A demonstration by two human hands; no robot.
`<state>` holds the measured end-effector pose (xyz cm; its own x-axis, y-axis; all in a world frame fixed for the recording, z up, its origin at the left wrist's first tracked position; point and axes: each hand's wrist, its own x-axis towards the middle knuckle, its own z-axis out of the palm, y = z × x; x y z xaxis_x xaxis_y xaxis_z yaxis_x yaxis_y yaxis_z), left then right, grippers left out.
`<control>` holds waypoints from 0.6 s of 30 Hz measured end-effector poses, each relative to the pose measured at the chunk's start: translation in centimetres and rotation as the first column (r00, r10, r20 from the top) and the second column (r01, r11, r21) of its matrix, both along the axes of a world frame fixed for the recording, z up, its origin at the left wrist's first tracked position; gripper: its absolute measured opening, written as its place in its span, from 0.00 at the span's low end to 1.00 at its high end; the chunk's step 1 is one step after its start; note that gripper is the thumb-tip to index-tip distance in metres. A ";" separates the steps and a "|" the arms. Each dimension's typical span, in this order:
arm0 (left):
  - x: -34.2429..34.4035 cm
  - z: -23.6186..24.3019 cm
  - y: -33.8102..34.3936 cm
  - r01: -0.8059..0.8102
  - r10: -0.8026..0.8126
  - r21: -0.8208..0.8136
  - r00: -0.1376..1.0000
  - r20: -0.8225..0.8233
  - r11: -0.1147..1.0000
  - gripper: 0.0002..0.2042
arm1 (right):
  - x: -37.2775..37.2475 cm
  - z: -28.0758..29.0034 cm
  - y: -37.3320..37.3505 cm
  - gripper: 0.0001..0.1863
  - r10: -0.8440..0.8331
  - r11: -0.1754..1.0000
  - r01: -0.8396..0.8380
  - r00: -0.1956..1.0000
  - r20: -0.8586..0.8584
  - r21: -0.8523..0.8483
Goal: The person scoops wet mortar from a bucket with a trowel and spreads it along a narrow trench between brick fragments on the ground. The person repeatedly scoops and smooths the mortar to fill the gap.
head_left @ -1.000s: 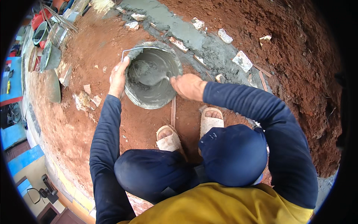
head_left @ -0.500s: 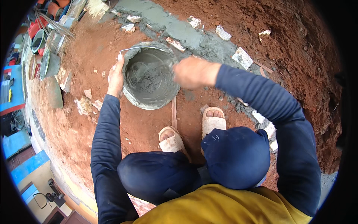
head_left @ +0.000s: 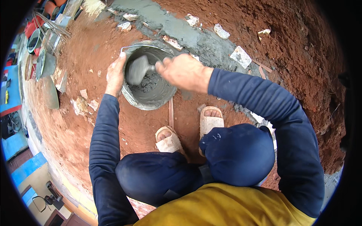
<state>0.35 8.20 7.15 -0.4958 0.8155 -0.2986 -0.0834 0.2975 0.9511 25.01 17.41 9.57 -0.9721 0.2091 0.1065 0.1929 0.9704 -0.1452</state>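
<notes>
Trowel (head_left: pixel 138 70) inside a grey-smeared bucket (head_left: pixel 164 94)

The person's right hand (head_left: pixel 181 73) is curled closed around the trowel's handle, reaching in over the bucket's right side; the blurred blade is at the left part of the opening, and whether it touches the lumpy grey mix (head_left: pixel 154 83) cannot be told. The left hand (head_left: pixel 115 74) lies against the bucket's left side, thumb up at the rim beside the wire handle (head_left: pixel 132 46); its fingers are mostly hidden, so how far they close cannot be told. The bucket stands on red-brown soil (head_left: pixel 141 130), ahead of two pale sandals (head_left: pixel 169 143). Beyond it, a wet grey band (head_left: pixel 177 25) runs diagonally, with pale stones (head_left: pixel 240 57) along it
</notes>
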 end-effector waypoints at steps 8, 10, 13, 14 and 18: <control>0.5 -1.4 1.7 0.158 -0.157 -0.081 0.987 0.024 0.984 0.22 | 1.7 -1.7 2.2 0.18 0.018 0.937 0.179 0.833 0.552 -0.300; 0.5 -1.6 1.5 0.223 -0.223 -0.015 0.975 0.020 0.975 0.21 | 1.3 -1.5 1.8 0.18 -0.175 0.918 0.284 0.917 0.359 -0.277; 0.4 -1.9 1.3 0.262 -0.260 0.096 0.965 -0.034 0.960 0.20 | 0.7 -1.6 0.2 0.16 -0.076 0.913 0.222 0.917 0.392 -0.342; -0.3 -1.6 1.1 0.176 -0.174 -0.010 0.982 0.077 0.984 0.20 | 0.5 -1.6 0.0 0.15 0.016 0.895 0.200 0.879 0.477 -0.398; -1.4 -0.5 0.6 0.169 -0.167 -0.019 0.983 0.081 0.985 0.20 | 0.8 -1.5 0.5 0.13 0.033 0.980 0.072 0.865 0.501 -0.188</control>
<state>-1.05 8.85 6.63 -0.3264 0.8768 -0.3531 -0.1049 0.3377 0.9354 25.76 17.91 8.10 -0.8788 0.1939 -0.4360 0.3084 0.9281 -0.2087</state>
